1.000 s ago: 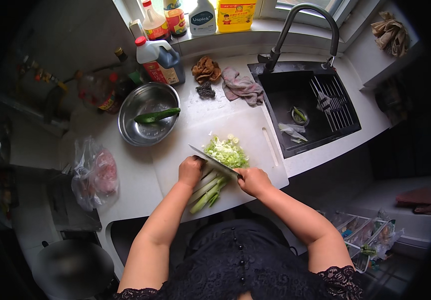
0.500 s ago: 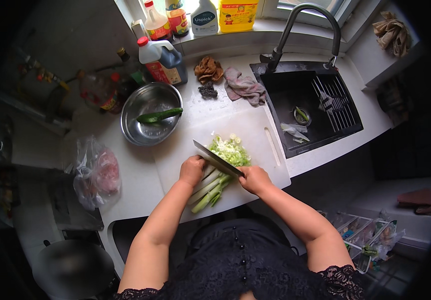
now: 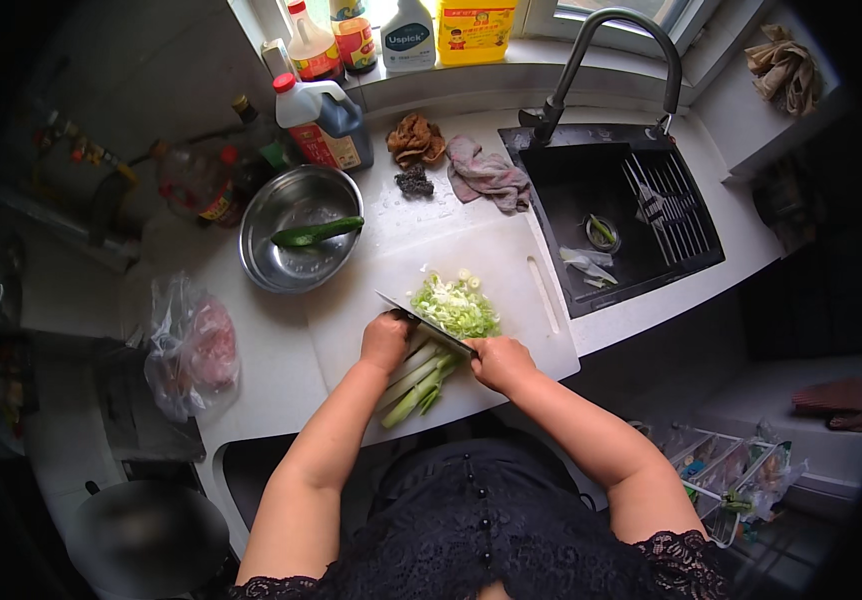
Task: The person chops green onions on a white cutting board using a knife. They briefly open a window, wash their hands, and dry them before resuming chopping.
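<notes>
My right hand (image 3: 503,363) is wrapped round the handle of a kitchen knife (image 3: 429,326), whose blade slants up to the left. Beneath and in front of the blade lie green onion stalks (image 3: 417,385), white and green, bundled side by side. My left hand (image 3: 387,340) is closed on their left part, close to the blade; its fingertips are partly hidden. Just beyond the knife, chopped green onion (image 3: 459,304) forms a loose heap. All of this rests on a white cutting board (image 3: 351,295) with a slot handle at its right.
A steel bowl (image 3: 256,255) with a cucumber (image 3: 317,232) stands beyond the board's left. To the right is a black sink (image 3: 573,200) with a tall faucet (image 3: 591,40). A rag (image 3: 486,175), bottles (image 3: 326,130) and a plastic bag of meat (image 3: 209,345) sit around.
The knife has come slightly down and toward the left, and its blade now shows as a narrower strip. My right hand moved a little left with it; my left hand stays nearly in place.
</notes>
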Tool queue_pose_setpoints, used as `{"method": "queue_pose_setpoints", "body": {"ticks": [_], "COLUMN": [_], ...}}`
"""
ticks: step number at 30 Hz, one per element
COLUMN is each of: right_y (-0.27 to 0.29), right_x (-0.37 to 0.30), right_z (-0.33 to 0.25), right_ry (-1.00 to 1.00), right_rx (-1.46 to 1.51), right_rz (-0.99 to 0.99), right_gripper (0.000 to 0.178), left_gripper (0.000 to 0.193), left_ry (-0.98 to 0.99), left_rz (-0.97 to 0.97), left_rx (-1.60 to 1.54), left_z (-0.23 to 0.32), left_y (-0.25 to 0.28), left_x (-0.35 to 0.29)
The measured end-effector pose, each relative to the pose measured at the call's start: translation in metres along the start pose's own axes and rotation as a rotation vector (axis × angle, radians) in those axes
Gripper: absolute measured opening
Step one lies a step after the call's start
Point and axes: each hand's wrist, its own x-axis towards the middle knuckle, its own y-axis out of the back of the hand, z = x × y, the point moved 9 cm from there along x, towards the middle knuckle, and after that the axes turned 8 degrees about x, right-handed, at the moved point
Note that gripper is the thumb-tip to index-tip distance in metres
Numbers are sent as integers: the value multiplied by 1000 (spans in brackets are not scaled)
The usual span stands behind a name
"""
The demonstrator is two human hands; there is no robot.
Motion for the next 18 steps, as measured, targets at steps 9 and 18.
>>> {"method": "queue_pose_setpoints", "body": {"ticks": [9,18], "right_y": [12,1], "right_x": [-6,2], "right_z": [-2,-1], "right_ry": [1,-11], "right_rx": [78,47], "right_rz": [51,26], "right_gripper": [34,35], "left_gripper": [16,16], "left_ry": [-17,-6], "left_rz": [-3,-44], "left_rx": [-47,-34], "left_z": [5,5], "left_y": [0,-2], "left_x": [3,2]}}
